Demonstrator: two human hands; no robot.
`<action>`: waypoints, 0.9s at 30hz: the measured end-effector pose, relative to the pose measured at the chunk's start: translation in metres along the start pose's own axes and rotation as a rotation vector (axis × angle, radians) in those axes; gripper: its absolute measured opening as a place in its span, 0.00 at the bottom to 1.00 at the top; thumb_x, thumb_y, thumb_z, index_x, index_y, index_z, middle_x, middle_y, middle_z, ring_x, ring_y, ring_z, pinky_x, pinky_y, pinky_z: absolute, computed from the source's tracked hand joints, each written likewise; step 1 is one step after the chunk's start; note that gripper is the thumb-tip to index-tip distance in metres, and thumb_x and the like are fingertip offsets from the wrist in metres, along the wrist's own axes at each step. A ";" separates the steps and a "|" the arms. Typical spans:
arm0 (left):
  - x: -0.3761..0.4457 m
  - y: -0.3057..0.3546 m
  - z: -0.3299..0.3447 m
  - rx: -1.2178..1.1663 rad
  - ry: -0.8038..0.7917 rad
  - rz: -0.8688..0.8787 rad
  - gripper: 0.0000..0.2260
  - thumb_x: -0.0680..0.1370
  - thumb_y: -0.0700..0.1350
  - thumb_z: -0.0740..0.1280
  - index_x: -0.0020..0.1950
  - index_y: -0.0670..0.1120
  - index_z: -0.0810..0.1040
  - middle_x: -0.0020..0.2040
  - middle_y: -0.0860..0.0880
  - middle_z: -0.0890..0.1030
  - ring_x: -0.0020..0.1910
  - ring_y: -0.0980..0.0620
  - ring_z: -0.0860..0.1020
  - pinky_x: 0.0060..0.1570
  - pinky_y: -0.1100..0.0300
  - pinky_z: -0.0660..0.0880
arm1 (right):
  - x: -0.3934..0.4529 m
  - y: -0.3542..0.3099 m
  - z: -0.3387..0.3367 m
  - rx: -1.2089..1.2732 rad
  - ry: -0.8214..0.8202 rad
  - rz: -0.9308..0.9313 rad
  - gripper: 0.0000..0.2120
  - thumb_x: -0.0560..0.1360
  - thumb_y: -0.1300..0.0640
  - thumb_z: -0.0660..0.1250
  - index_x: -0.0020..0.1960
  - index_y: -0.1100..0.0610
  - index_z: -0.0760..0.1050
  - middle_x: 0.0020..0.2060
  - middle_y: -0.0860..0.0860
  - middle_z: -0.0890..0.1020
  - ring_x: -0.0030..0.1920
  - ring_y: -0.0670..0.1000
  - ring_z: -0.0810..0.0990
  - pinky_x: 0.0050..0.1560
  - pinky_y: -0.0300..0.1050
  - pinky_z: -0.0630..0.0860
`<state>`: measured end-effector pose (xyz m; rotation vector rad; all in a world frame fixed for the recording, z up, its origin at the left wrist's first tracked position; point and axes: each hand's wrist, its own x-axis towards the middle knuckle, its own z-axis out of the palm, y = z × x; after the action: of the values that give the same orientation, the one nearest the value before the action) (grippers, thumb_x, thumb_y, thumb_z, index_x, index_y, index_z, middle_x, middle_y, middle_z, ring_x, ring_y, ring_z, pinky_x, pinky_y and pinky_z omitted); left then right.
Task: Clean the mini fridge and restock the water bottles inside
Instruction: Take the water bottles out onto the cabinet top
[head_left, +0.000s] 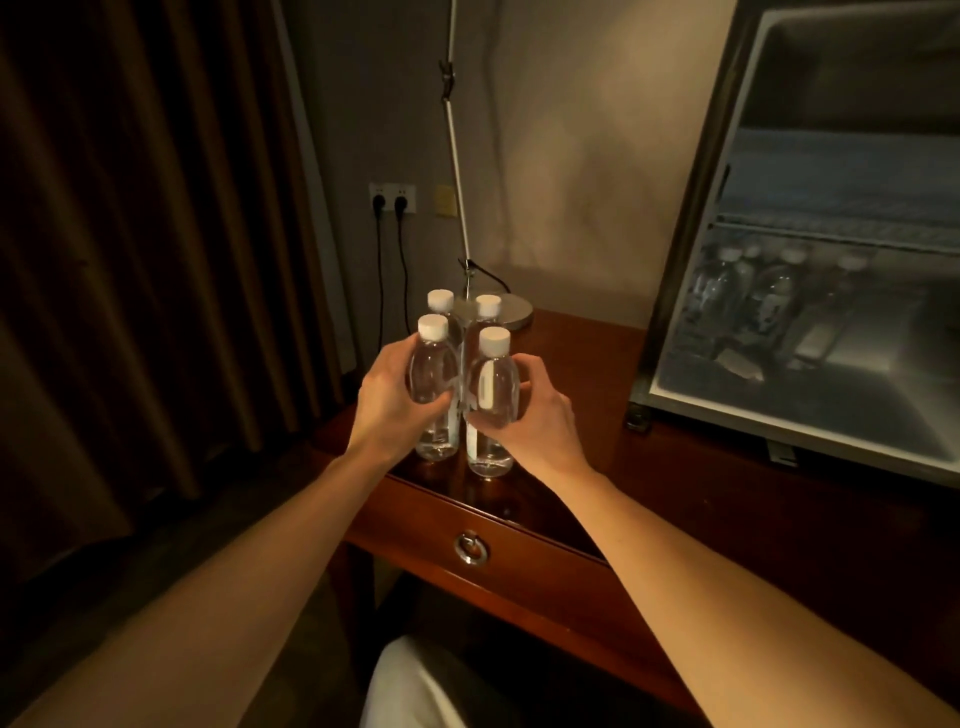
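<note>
Head view, bottles: four clear plastic water bottles with white caps stand upright, clustered mid-frame on the glossy wooden desk.
Left hand: left hand curls round the near-left bottle.
Right hand: right hand wraps the near-right bottle.
Key relation: mini fridge lies open at right of frame, nearer the right hand; bottles' long axes vertical.
Textures: smooth, slippery plastic; dim metal lamp base behind.

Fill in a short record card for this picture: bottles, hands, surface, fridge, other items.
bottles: four clear, white-capped, upright, clustered; front left bottle, front right bottle
left hand: grips front left bottle
right hand: grips front right bottle
surface: wooden desk with drawer
fridge: glass door, bottles dimly visible through it
other: lamp behind bottles, curtain
</note>
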<state>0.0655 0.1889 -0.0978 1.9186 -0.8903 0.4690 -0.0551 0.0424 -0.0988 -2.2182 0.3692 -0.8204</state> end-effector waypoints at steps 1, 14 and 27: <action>0.001 -0.002 0.000 0.000 -0.007 0.004 0.30 0.69 0.47 0.78 0.69 0.50 0.71 0.60 0.52 0.76 0.57 0.60 0.74 0.56 0.67 0.71 | 0.001 0.000 0.003 0.003 0.005 0.000 0.34 0.64 0.41 0.78 0.64 0.42 0.65 0.52 0.44 0.83 0.53 0.45 0.81 0.55 0.51 0.79; 0.015 -0.019 -0.006 -0.023 -0.086 -0.042 0.38 0.71 0.45 0.77 0.77 0.50 0.62 0.70 0.51 0.72 0.69 0.56 0.70 0.69 0.55 0.70 | 0.015 -0.001 0.020 0.051 -0.013 0.025 0.39 0.61 0.45 0.81 0.66 0.45 0.66 0.56 0.45 0.80 0.57 0.46 0.79 0.59 0.51 0.77; 0.000 0.070 0.007 0.121 0.078 0.316 0.24 0.74 0.46 0.72 0.68 0.47 0.71 0.63 0.49 0.76 0.61 0.50 0.73 0.60 0.49 0.73 | -0.006 0.049 -0.082 -0.097 0.161 0.214 0.31 0.70 0.38 0.72 0.67 0.50 0.66 0.54 0.50 0.77 0.52 0.49 0.79 0.56 0.49 0.78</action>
<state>0.0128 0.1619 -0.0594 1.8594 -1.1414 0.7954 -0.1143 -0.0330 -0.0935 -2.1597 0.7246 -0.8813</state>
